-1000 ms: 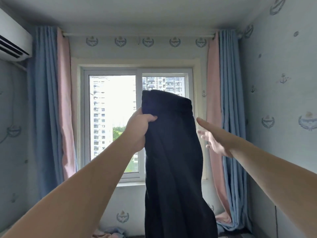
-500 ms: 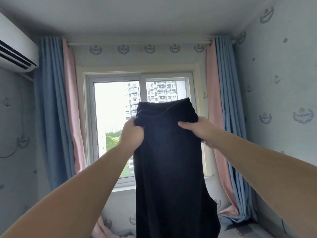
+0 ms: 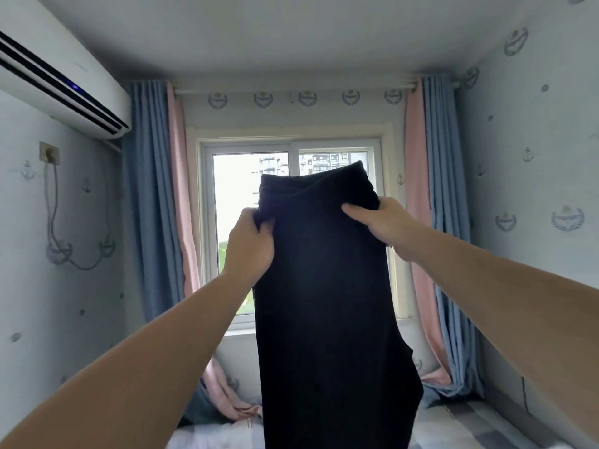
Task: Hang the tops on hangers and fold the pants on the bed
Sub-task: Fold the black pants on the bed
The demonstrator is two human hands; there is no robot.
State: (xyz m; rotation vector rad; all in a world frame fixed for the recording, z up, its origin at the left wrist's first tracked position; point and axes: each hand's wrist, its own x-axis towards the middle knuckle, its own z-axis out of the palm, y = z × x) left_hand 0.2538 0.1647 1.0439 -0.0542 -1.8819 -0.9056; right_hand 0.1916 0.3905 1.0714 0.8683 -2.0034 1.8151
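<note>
Holding black pants (image 3: 327, 303) up at frame centre, before the window (image 3: 252, 222): left hand (image 3: 251, 246) grips the waistband's left edge, right hand (image 3: 385, 223) pinches its right side, thumb in front. Legs hang straight down over the bed (image 3: 460, 426) along the frame's bottom edge. Air conditioner (image 3: 55, 82) upper left.

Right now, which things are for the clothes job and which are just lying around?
For the job: black pants, held up by left hand and right hand; bed below.
Just there: curtains, window, air conditioner, wall cable.
</note>
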